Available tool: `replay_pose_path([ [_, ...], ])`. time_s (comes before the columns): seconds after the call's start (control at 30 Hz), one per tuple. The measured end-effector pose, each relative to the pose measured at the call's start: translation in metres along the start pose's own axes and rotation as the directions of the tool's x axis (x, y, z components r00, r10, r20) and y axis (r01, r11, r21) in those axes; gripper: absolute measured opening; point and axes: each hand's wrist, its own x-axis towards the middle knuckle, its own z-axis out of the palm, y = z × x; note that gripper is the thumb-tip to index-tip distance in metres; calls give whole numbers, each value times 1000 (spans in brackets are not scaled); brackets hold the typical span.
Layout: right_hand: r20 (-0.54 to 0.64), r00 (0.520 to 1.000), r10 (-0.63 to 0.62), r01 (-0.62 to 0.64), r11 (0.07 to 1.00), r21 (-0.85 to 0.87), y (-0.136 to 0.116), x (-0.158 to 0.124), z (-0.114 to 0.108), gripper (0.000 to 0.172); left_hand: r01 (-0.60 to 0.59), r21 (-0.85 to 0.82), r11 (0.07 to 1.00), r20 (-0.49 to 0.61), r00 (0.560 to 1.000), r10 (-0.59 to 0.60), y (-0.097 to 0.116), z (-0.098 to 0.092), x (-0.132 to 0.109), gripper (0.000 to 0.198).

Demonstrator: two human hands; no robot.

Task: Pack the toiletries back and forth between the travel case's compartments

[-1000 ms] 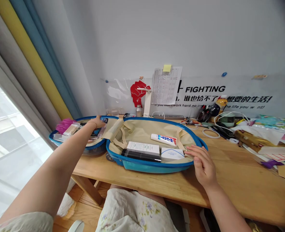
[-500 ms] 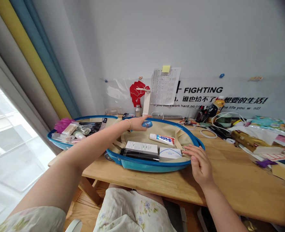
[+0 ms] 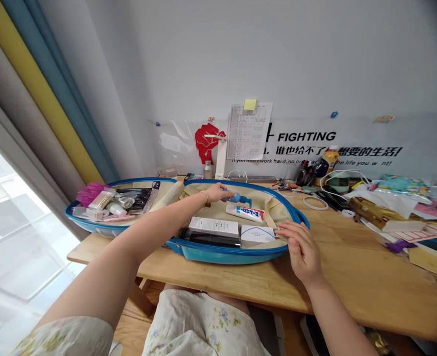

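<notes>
My left hand (image 3: 217,192) reaches over the right half of an open blue suitcase (image 3: 233,257), its fingers wrapped round a small blue pump bottle (image 3: 238,198). The bottle lies sideways in the air, with its nozzle toward the right. Beneath it is a white toothpaste tube (image 3: 245,213) on the cream lining. Along the near side lie a white printed box (image 3: 213,226), a long black case (image 3: 211,238) and a smaller white box (image 3: 257,234). My right hand (image 3: 302,247) rests at the suitcase's right rim, fingers stretched out beside the small box, holding nothing.
The suitcase's left half holds a pink mesh puff (image 3: 92,194), small boxes and pouches. Behind stand a white lamp (image 3: 221,158) and a small bottle (image 3: 208,170). To the right on the wooden desk (image 3: 337,267) are a tape roll (image 3: 315,203), cables, pens and packets.
My left hand has turned the blue bottle so that its pump now shows toward the right, over the toothpaste. The right hand stays at the rim. The view has shifted slightly.
</notes>
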Motion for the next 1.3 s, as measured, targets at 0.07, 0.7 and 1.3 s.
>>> replay_pose_path([
  [0.07,-6,1000,-13,13,1000,3,0,0,0,31,40,-8,999,72,997,-39,-8,9,-2,48],
  [0.7,-10,999,-39,39,999,3,-5,4,-1,31,45,278,960,195,975,-102,-23,29,2,45],
  [1.3,-30,999,-42,42,999,0,-5,3,0,31,-228,530,817,246,963,110,-14,41,-2,41],
])
